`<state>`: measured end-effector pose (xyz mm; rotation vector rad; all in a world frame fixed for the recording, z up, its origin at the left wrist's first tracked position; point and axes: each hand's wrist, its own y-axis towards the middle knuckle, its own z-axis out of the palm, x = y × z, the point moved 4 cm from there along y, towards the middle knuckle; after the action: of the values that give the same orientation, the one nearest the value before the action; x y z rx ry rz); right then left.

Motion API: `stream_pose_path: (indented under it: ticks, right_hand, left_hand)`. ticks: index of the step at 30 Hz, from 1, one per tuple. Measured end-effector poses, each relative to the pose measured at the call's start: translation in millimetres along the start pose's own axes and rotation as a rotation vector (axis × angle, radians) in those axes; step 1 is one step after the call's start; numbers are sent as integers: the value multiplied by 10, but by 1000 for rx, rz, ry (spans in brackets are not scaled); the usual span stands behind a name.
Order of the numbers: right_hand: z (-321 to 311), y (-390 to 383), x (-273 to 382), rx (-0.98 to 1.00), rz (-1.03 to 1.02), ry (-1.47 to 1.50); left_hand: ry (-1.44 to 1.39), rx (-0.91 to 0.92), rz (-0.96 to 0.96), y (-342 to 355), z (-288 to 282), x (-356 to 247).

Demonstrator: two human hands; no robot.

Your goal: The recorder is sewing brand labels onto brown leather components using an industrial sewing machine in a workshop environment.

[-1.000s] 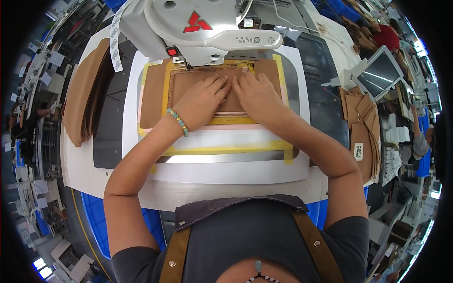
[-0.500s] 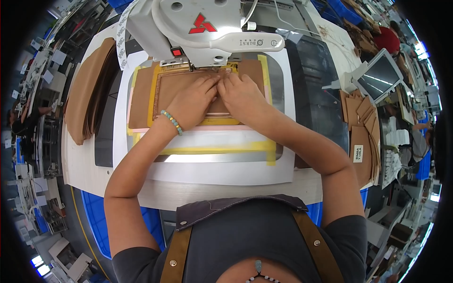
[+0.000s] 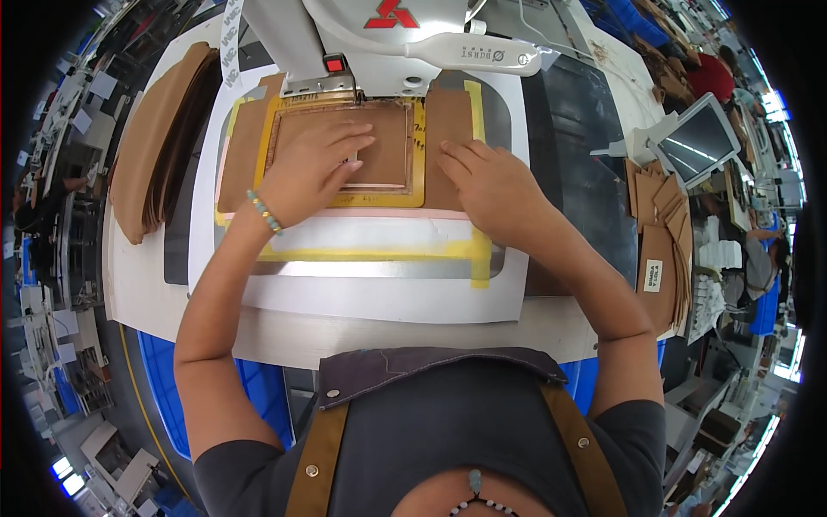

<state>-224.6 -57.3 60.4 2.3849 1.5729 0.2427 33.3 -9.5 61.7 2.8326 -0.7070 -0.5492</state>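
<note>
A brown leather-like panel lies under the white sewing machine head. On the panel sits a yellow rectangular frame with an open middle. My left hand, a beaded bracelet at its wrist, reaches over the frame's left and lower sides with fingers stretched out above the brown area inside. No held thing shows in it. Beyond the frame's right side, my right hand rests its slightly bent fingertips on the panel near the right edge. It appears to hold nothing. Part of the frame's left side is hidden by my left hand.
White sheeting with yellow tape lies beneath the panel. Brown pieces are stacked at the left; more brown pieces lie at the right below a tilted screen. Blue bins stand below the table edge.
My hands have moved apart from beside each other near the machine: the left went left over the frame, the right went right onto the panel's right part. The whole view has shifted slightly.
</note>
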Motion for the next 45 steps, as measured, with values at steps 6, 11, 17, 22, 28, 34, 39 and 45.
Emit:
stream_pose_path:
  ticks: [6,11,17,22,28,34,39,45]
  right_hand:
    - [93,224,75,70,-85,70]
    - [256,424,73,166,-73,216]
    - [257,288,67,13,-210,139]
    - [269,271,92,32,-177,187]
    - [265,246,122,31,-157,196]
    - [295,234,123,-9,-120,210]
    - [212,192,32,27,-81,209]
    - [89,10,-351,-72,109,200]
  left_hand:
    - [-246,116,-86,-225,-107,55]
    - [-89,142,75,-189,45,-59]
    - [-98,183,153,-112,213,-22]
    - [-138,219,147,-78,207,29]
    - [-279,243,148,-31,178,148]
    - [-246,229,167,9,198,162]
    - [-233,208,164,44,215,210]
    - [-169,163,185,99,192,222]
